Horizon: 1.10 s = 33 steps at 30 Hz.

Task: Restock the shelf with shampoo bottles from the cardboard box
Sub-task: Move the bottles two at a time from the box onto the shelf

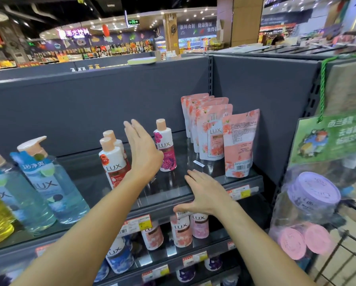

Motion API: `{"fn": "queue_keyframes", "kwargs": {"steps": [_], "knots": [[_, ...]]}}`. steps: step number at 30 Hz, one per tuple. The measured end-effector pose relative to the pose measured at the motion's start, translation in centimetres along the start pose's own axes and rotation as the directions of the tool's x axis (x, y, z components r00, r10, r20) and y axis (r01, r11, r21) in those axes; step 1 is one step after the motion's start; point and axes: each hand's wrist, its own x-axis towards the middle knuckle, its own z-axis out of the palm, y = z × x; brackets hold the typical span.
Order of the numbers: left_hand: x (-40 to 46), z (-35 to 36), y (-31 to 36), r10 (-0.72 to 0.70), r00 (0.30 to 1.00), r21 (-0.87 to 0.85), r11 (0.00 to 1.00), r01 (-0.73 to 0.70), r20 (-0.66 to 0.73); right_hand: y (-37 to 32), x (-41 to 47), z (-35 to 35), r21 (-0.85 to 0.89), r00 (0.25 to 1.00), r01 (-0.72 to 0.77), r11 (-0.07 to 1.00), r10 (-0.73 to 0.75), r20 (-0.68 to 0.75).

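Observation:
On the top dark shelf (pixel 173 186) stand two white-and-red LUX bottles (pixel 113 162) with peach caps and one white-and-magenta LUX bottle (pixel 166 147). My left hand (pixel 142 149) is raised flat between them with fingers together, empty, just beside the magenta bottle. My right hand (pixel 203 190) hovers palm down over the shelf's front edge, fingers spread, holding nothing. The cardboard box is out of view.
Pink LUX refill pouches (pixel 212 131) stand at the shelf's right end. Large blue pump bottles (pixel 49 182) fill the left. Lower shelves hold more LUX bottles (pixel 181 230). A wire cart with purple-lidded jars (pixel 311 195) and a green hanging sign (pixel 329 139) crowds the right.

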Motion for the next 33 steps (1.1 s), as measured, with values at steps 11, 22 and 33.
{"fn": "queue_keyframes", "kwargs": {"steps": [11,22,33], "knots": [[-9.7,0.0,8.8,0.847,0.531,-0.287,0.503,-0.815,-0.023,-2.9,-7.3,-0.8,0.521,0.943,-0.107,0.847,0.253,-0.218],[-27.4,17.5,8.6,0.961,-0.025,-0.777,0.206,-0.595,0.274,-1.5,-31.7,10.6,0.698,0.337,-0.626,0.347,0.928,-0.159],[-46.6,30.2,6.0,0.742,-0.504,-0.842,0.15,-0.519,0.442,-5.3,-45.1,27.0,0.88,-0.386,-0.259,-0.398,0.878,0.284]]}}
